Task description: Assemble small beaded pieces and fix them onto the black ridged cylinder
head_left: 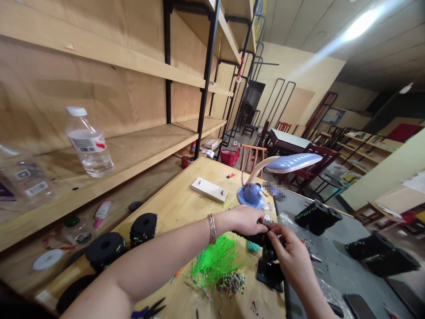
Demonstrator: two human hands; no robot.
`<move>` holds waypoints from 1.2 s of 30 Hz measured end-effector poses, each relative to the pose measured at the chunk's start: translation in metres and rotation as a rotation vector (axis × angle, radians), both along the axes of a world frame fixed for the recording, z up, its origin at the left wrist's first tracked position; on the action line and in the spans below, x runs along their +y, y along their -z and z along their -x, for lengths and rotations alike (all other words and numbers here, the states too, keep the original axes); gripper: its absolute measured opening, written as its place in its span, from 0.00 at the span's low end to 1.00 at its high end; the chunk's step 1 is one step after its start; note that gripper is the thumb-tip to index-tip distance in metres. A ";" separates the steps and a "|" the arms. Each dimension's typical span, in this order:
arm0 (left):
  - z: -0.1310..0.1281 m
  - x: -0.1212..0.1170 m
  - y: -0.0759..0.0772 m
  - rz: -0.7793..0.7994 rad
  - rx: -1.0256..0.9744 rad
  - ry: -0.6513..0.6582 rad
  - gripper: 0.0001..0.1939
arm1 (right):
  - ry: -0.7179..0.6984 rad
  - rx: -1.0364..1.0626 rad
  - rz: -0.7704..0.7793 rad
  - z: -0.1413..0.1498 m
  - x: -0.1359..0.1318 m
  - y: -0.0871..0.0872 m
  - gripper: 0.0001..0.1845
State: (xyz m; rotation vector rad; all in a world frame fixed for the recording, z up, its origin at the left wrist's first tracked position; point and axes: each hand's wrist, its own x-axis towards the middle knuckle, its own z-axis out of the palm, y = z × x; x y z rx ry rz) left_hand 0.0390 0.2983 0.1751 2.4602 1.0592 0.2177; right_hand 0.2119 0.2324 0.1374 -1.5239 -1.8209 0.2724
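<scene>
My left hand [247, 220], with metal bangles [211, 228] at its wrist, reaches across the table. Its fingers are closed in a pinch, nearly touching the fingertips of my right hand [288, 246]. That hand is pinched too; whatever lies between the fingers is too small to make out. Just under both hands is a dark cylindrical piece [254, 239], partly hidden, above a black stand [270, 272]. Close by lie a heap of bright green strands [215, 259], a pile of multicoloured beads [231, 283] and a small teal bundle [253, 246].
A blue desk lamp [250, 195] stands beyond my hands, near a white board with two bolts [208, 189]. Black foam rolls [143, 227] line the left; more black rolls [318, 217] lie on the grey tabletop. Pliers [149, 309] are in front. A water bottle [89, 146] stands on the shelf.
</scene>
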 end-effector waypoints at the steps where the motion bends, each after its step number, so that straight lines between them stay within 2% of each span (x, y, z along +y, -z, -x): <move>1: 0.000 0.000 0.000 -0.002 -0.001 0.002 0.18 | 0.001 -0.001 -0.003 0.000 0.000 0.000 0.12; 10: 0.000 0.002 0.000 -0.006 0.008 0.017 0.18 | -0.012 -0.040 -0.050 0.003 0.002 -0.003 0.13; 17: -0.001 0.005 0.003 -0.013 0.003 0.027 0.16 | -0.021 -0.083 -0.023 0.004 0.002 -0.004 0.12; 22: -0.001 0.006 0.005 -0.006 -0.008 0.016 0.16 | 0.021 -0.142 -0.024 0.009 0.001 -0.004 0.13; 30: 0.000 0.001 -0.002 0.029 -0.004 -0.008 0.17 | -0.096 0.104 -0.057 -0.006 -0.010 0.005 0.13; 36: 0.000 0.000 0.000 0.027 -0.006 0.002 0.15 | -0.049 -0.010 -0.175 -0.007 -0.014 0.019 0.09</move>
